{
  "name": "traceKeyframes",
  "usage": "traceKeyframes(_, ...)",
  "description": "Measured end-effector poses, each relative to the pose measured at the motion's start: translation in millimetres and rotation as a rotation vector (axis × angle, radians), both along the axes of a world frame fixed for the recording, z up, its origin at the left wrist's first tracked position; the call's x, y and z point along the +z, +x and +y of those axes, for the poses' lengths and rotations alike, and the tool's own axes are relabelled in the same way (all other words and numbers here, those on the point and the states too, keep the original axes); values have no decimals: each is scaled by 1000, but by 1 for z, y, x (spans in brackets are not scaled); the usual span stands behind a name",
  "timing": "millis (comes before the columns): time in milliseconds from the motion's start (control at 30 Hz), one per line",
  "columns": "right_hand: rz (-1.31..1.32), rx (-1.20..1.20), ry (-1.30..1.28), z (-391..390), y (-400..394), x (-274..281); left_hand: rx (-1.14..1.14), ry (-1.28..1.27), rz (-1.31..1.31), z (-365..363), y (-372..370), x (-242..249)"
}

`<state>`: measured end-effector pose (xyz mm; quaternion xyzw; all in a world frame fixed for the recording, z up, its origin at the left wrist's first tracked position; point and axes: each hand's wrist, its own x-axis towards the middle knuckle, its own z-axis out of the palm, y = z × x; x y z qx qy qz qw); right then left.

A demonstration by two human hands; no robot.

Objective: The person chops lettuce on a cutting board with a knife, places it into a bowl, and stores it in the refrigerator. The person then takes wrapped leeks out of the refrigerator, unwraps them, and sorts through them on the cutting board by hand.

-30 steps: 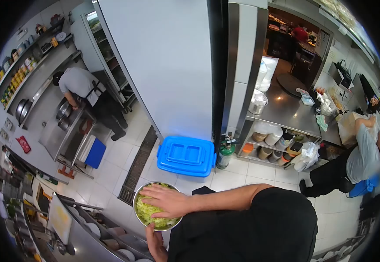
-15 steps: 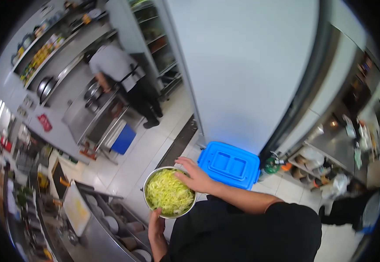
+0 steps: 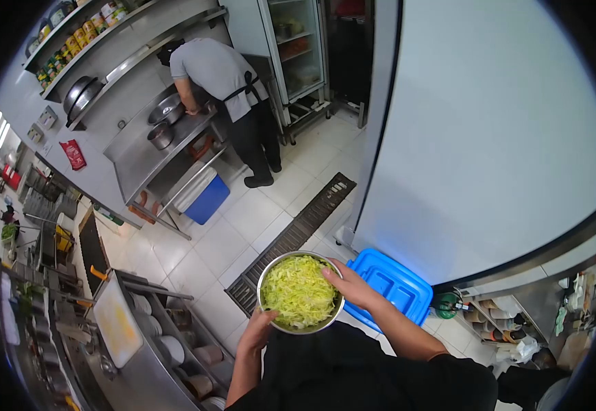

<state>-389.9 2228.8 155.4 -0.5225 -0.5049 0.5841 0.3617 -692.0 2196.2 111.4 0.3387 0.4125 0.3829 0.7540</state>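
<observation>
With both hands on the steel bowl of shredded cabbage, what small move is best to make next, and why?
Probably keep the bowl level and lower it toward the counter at the lower left. The shredded cabbage is heaped close to the rim, the left hand grips only the near edge, and the right hand steadies the far side, over open floor.

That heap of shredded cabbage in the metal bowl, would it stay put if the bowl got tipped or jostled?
Probably not. The shredded cabbage is loose, thin strands heaped up to the rim of the metal bowl, so a tilt would likely spill some. It looks light and floppy; both the left hand and right hand steady the bowl.
</observation>
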Motion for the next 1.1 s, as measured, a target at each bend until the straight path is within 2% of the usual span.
traceKeyframes(167,67,-100,-7,95,-25,-19,-61,14,20,122,-29,-35)
traceKeyframes(200,-8,-184,65,117,-35,-14,-82,7,16,150,-35,-35)
traceKeyframes(267,-18,-280,136,157,-50,-31,-98,-42,-18,198,-49,-34)
traceKeyframes(333,-34,-319,124,190,-58,-12,-108,-63,-37,244,-56,-7)
traceKeyframes(433,-37,-412,361,234,-63,-11,-126,-35,-43,317,-71,-1)
traceKeyframes(467,77,-491,361,244,-65,-15,-135,-53,-54,342,-74,0)
traceKeyframes(567,-261,-432,463,266,-52,0,-158,-133,-80,403,-69,-3)
traceKeyframes(600,-417,-400,570,277,-52,9,-159,-159,-89,425,-66,-12)
traceKeyframes(667,-509,-299,519,301,-50,19,-196,-216,-136,471,-54,-32)
traceKeyframes(867,-612,-246,406,405,-3,-4,-254,-203,-135,592,23,-45)
traceKeyframes(1000,-665,-256,392,502,42,25,-302,-223,-101,691,72,-6)
traceKeyframes(1100,-648,-325,367,562,59,21,-354,-185,-61,771,101,3)
